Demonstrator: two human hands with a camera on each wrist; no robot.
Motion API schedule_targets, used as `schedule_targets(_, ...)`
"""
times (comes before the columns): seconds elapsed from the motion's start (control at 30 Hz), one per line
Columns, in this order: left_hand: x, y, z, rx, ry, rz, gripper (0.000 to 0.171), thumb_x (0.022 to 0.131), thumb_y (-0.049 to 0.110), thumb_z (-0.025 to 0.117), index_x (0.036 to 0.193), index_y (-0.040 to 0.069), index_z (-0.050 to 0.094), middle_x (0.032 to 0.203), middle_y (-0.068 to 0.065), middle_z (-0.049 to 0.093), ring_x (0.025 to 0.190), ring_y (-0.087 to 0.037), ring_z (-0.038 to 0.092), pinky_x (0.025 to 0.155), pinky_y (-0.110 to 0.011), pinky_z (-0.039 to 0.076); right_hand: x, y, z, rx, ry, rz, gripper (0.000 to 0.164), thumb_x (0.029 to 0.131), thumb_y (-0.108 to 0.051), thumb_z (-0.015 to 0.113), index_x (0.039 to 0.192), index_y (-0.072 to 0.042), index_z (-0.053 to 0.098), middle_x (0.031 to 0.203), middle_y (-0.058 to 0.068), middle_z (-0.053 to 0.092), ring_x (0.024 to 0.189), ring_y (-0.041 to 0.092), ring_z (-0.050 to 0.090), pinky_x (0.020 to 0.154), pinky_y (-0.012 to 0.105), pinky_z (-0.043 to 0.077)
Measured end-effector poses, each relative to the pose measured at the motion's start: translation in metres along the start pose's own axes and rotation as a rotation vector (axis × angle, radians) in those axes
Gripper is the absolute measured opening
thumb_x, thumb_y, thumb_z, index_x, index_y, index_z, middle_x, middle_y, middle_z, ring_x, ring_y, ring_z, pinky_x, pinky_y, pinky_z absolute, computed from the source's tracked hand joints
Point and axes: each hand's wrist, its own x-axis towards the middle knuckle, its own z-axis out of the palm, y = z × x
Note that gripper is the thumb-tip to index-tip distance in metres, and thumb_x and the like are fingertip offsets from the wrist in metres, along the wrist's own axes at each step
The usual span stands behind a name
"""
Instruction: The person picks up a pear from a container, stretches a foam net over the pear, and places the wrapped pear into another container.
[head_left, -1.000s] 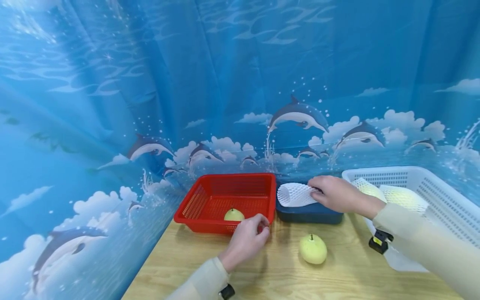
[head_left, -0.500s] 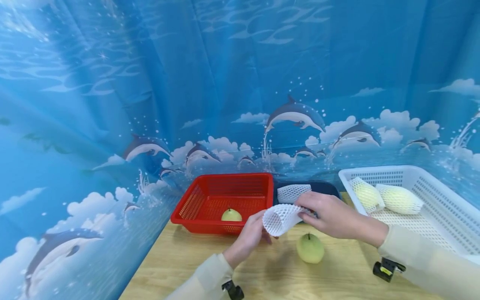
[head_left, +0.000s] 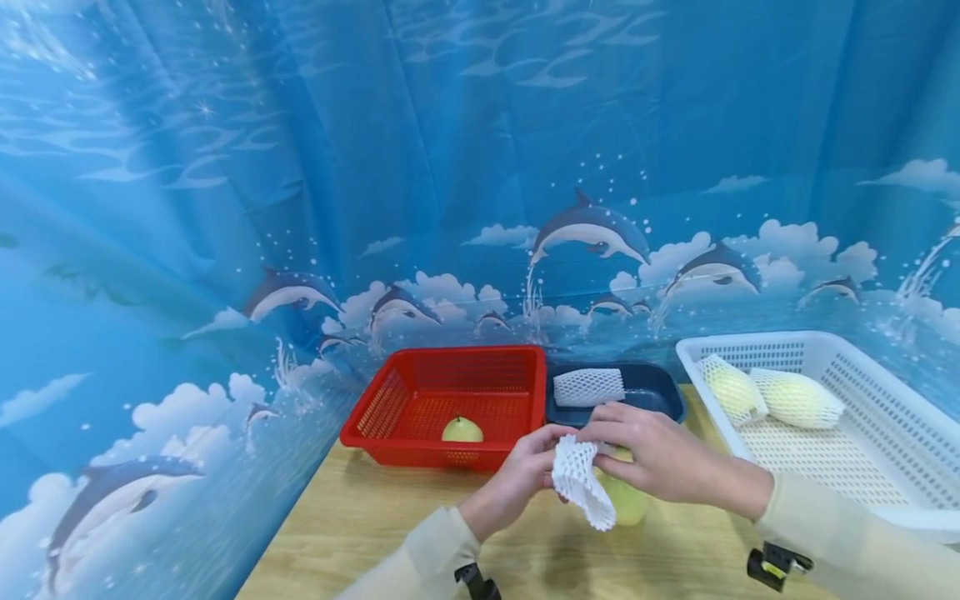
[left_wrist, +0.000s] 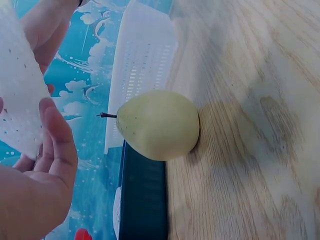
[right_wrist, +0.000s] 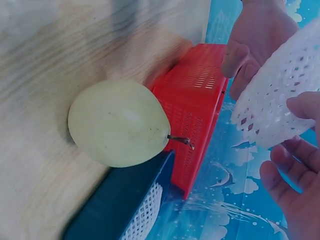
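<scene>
Wood-grained surface [head_left: 375,521] carries the pear [left_wrist: 159,126], its stem-to-base axis upright; it stands nearer the right hand [head_left: 660,450] than the left hand [head_left: 517,475]. Both hands grip the white net sleeve [head_left: 579,477] between them, holding it tilted, higher than the pear and apart from it.

Supports everything as a pale wooden table [head_left: 360,533], plainly grained, with a left edge slanting away toward the back in the head view. Bears a red basket [head_left: 405,453] at back left, a tray [head_left: 654,392] just beside, then, across a narrow wedge of wood, a white basket [head_left: 896,442] at right. Also carries a pear [left_wrist: 160,125], upright, stem on top, near the tray.
</scene>
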Motion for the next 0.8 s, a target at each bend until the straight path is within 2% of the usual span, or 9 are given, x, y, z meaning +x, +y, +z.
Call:
schedule_targets(0.1, 0.0, -0.001, 0.003, -0.004, 0.035, -0.013, 0.036, 0.093, 0.009, 0.055, 0.127, -0.003, 0.053, 0.103, -0.002, 0.061, 0.071, -0.01, 0.059, 0.059, -0.023, 0.051, -0.003, -0.002, 0.0, 0.012, 0.005, 0.023, 0.03, 0.09, -0.016, 0.074, 0.115, -0.032, 0.07, 0.106, -0.018, 0.061, 0.089, 0.0, 0.056, 0.072, 0.024, 0.054)
schedule_targets(0.23, 0.0, -0.004, 0.005, -0.005, 0.066, -0.043, 0.036, 0.086, 0.003, 0.055, 0.122, -0.002, 0.057, 0.095, -0.004, 0.062, 0.066, -0.013, 0.058, 0.058, -0.023, 0.052, -0.007, -0.003, 0.002, 0.04, 0.054, 0.028, 0.032, 0.09, -0.011, 0.073, 0.114, -0.032, 0.07, 0.113, -0.015, 0.062, 0.096, 0.004, 0.059, 0.076, 0.029, 0.056)
schedule_targets(0.33, 0.0, -0.004, 0.005, -0.009, 0.048, -0.067, 0.034, 0.086, 0.003, 0.056, 0.119, -0.001, 0.059, 0.089, -0.005, 0.062, 0.067, -0.014, 0.058, 0.06, -0.023, 0.053, -0.009, -0.002, 0.005, 0.108, 0.082, 0.068, 0.035, 0.092, -0.008, 0.07, 0.119, -0.031, 0.07, 0.121, -0.013, 0.064, 0.107, 0.01, 0.061, 0.084, 0.035, 0.057)
schedule_targets(0.4, 0.0, -0.003, 0.004, -0.015, 0.027, -0.081, 0.03, 0.09, 0.007, 0.059, 0.118, 0.0, 0.061, 0.089, -0.004, 0.064, 0.068, -0.014, 0.058, 0.061, -0.023, 0.053, -0.01, -0.003, 0.005, 0.217, 0.064, 0.138, 0.037, 0.098, -0.007, 0.062, 0.127, -0.028, 0.067, 0.129, -0.008, 0.064, 0.115, 0.011, 0.061, 0.091, 0.036, 0.056)
schedule_targets(0.5, -0.001, 0.0, 0.005, -0.026, -0.013, -0.1, 0.029, 0.094, 0.014, 0.062, 0.12, 0.002, 0.063, 0.094, -0.003, 0.066, 0.069, -0.014, 0.058, 0.063, -0.024, 0.053, -0.011, -0.003, 0.003, 0.487, -0.006, 0.258, 0.04, 0.106, -0.011, 0.048, 0.144, -0.02, 0.055, 0.139, 0.004, 0.061, 0.122, 0.009, 0.06, 0.096, 0.032, 0.054)
schedule_targets(0.57, -0.001, 0.001, 0.005, -0.042, -0.046, -0.104, 0.027, 0.095, 0.015, 0.062, 0.119, 0.003, 0.063, 0.093, -0.002, 0.066, 0.068, -0.013, 0.058, 0.063, -0.024, 0.053, -0.012, -0.004, 0.001, 0.698, -0.053, 0.32, 0.043, 0.109, -0.013, 0.039, 0.152, -0.013, 0.043, 0.144, 0.017, 0.056, 0.123, 0.008, 0.059, 0.096, 0.026, 0.052)
schedule_targets(0.63, -0.001, 0.001, 0.006, -0.058, -0.083, -0.108, 0.026, 0.096, 0.015, 0.06, 0.119, 0.003, 0.062, 0.092, -0.002, 0.066, 0.067, -0.013, 0.058, 0.064, -0.024, 0.053, -0.012, -0.004, -0.001, 0.853, -0.089, 0.387, 0.046, 0.11, -0.02, 0.036, 0.155, -0.009, 0.036, 0.146, 0.024, 0.051, 0.122, 0.008, 0.06, 0.096, 0.024, 0.051)
schedule_targets(0.7, -0.001, 0.001, 0.007, -0.071, -0.126, -0.11, 0.024, 0.096, 0.012, 0.056, 0.117, 0.004, 0.061, 0.09, -0.001, 0.064, 0.067, -0.012, 0.057, 0.065, -0.023, 0.053, -0.012, -0.005, -0.002, 0.936, -0.1, 0.46, 0.048, 0.11, -0.024, 0.037, 0.155, -0.007, 0.034, 0.146, 0.027, 0.049, 0.122, 0.011, 0.061, 0.096, 0.024, 0.051)
schedule_targets(0.8, -0.001, 0.001, 0.008, -0.081, -0.181, -0.105, 0.028, 0.095, 0.009, 0.05, 0.122, 0.004, 0.058, 0.089, 0.0, 0.062, 0.065, -0.012, 0.057, 0.065, -0.023, 0.052, -0.012, -0.006, -0.001, 1.004, -0.064, 0.578, 0.05, 0.108, -0.027, 0.045, 0.152, -0.004, 0.038, 0.137, 0.021, 0.055, 0.115, 0.013, 0.062, 0.095, 0.023, 0.051)
